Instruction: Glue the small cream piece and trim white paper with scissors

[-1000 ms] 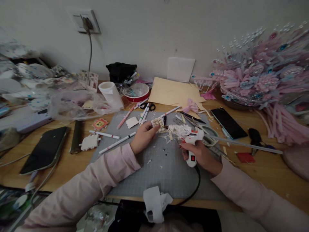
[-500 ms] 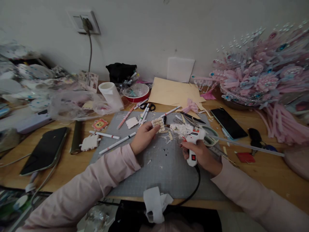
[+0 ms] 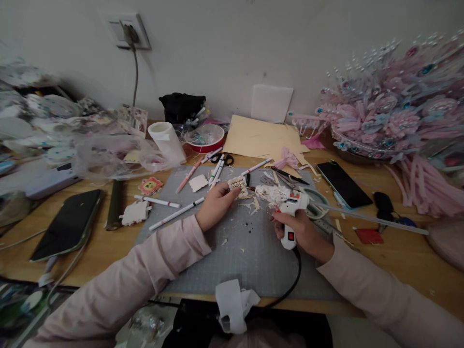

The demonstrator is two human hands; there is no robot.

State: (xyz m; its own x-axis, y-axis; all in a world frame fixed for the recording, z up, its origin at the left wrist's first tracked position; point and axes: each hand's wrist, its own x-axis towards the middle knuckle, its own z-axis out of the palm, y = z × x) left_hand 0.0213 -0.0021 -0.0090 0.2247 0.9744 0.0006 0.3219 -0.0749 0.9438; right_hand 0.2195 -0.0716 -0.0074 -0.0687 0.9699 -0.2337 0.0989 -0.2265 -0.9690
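Observation:
Between the thumb and fingers of my left hand [image 3: 218, 205] is a small cream card piece [image 3: 238, 186] with a wavy edge and dark line markings. My right hand [image 3: 302, 232] is closed around the handle of a white glue gun [image 3: 290, 210], whose nozzle points left at the card's right edge. A clear glue stick [image 3: 377, 218] juts far out of the gun's back. Paper scraps [image 3: 250, 205] lie below the card on the grey cutting mat [image 3: 239, 261]. Behind the gun, light-green scissor handles [image 3: 319, 200] are partly hidden.
Several white markers [image 3: 177, 213] lie on the mat's left side. Black-handled scissors [image 3: 226, 159] and beige card sheets [image 3: 263, 137] are behind. Phones [image 3: 344, 183] and a basin of pink flower ornaments [image 3: 384, 121] stand right. A paper roll [image 3: 166, 142] is back left. The gun's black cord [image 3: 295, 278] crosses the front edge.
Almost nothing differs. Both hands keep their places, with the nozzle still beside the card's edge; the camera view has shifted very slightly.

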